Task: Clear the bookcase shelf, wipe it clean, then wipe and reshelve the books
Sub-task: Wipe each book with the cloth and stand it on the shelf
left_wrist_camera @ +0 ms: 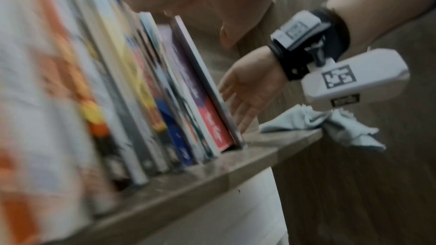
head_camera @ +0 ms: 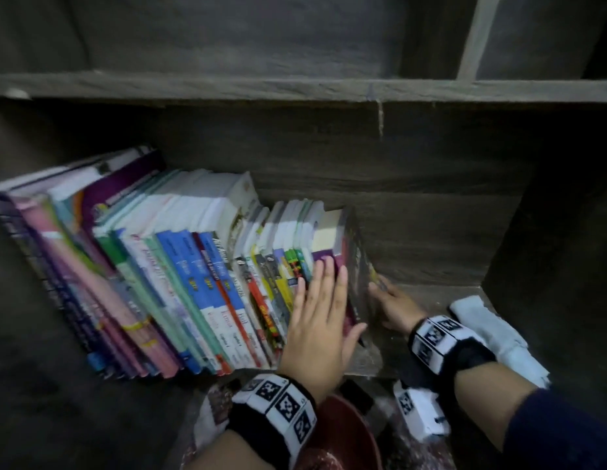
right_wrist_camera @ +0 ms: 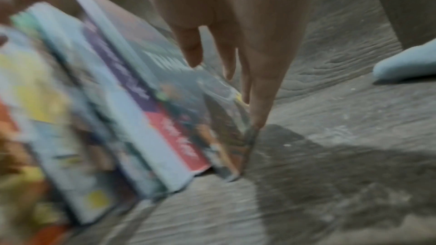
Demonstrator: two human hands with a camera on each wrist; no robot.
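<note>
Behind the end book (head_camera: pixel 358 266), right hand (head_camera: pixel 395 308) fingertips hidden — wrist views blurred.

We get a dim head view, shelf recess (head_camera: pixel 414 205) nearly black at the corners, w/ wide-angle bending of the board edges. The books (head_camera: pixel 180 266) catch the most light; spines smear w/ motion blur. Left wrist view is brighter, near spines (left_wrist_camera: pixel 47 81) badly out of focus. Right wrist view is blurred throughout; a dark shadow (right_wrist_camera: pixel 318 165) lies on the shelf board below the fingers (right_wrist_camera: pixel 259 100).
</note>
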